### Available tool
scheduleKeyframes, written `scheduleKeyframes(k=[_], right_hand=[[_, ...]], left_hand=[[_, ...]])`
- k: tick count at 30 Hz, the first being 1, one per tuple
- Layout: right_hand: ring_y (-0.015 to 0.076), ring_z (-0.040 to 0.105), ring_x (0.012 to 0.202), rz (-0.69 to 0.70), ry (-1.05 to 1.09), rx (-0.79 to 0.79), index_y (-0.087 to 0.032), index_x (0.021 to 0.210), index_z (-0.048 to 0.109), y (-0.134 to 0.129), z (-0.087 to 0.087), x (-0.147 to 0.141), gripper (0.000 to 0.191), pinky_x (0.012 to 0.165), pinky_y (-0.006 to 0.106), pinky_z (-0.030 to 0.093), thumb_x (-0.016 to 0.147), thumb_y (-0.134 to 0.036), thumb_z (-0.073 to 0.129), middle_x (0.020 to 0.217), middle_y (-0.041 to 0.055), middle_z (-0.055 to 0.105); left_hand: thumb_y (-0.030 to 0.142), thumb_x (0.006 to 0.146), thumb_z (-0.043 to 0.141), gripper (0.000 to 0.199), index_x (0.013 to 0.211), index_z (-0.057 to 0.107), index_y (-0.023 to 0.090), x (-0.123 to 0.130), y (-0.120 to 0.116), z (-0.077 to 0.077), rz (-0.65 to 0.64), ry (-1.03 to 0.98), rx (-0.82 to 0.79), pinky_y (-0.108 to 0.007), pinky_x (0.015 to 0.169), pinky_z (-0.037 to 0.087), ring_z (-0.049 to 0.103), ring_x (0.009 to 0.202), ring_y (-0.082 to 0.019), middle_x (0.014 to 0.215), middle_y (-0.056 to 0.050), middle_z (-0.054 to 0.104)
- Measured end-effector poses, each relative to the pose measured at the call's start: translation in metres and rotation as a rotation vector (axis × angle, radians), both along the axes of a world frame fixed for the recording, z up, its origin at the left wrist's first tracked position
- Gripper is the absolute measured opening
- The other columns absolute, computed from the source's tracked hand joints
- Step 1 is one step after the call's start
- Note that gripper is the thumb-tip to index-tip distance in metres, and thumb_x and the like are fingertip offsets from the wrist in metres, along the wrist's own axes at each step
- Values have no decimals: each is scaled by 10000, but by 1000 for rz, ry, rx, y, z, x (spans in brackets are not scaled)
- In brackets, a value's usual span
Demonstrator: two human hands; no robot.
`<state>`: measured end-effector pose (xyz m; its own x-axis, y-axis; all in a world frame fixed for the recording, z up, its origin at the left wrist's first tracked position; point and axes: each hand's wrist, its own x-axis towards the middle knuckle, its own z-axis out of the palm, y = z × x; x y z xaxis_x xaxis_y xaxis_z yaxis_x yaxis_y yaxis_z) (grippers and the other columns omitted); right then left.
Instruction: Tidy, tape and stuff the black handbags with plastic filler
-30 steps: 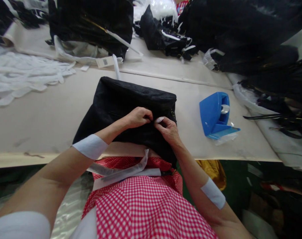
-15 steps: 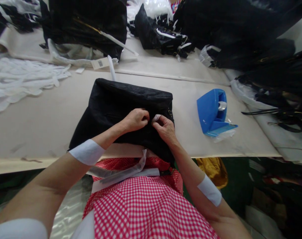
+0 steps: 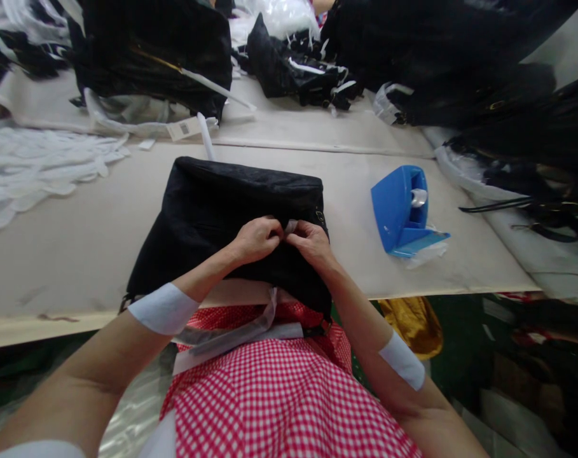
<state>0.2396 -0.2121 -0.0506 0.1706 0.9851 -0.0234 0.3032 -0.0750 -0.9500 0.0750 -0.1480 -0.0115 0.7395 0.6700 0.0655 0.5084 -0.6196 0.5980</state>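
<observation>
A black bag lies on the pale table in front of me, its near side hanging a little over the edge. Above its right half, my right hand pinches a small whitish scrap, perhaps paper or tape. My left hand is closed too, its fingertips meeting those of the right over the bag. What the left fingers grip is hidden. A wrapped white strap lies across my lap at the bag's near side.
A blue tape dispenser stands to the right on the table. White strips are heaped at left. Another black bag stands behind, with a barcode tag. More black bags crowd the back right.
My hands have come together: the left moved toward the right, and their fingertips now meet at the scrap. The whole view has shifted slightly.
</observation>
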Motion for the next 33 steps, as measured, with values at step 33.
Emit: scheduleKeyframes(k=[33], right_hand=[[102,502,557,129,271,-242,-176,618,576,12,24,15,95,509,208,395,534,-139,600,578,-35,557]], left_hand=[[170,935,448,263,1026,691,130,13,-43,7,-20,397,411,-414,824,502,605,982,-279,1058,-131,636]])
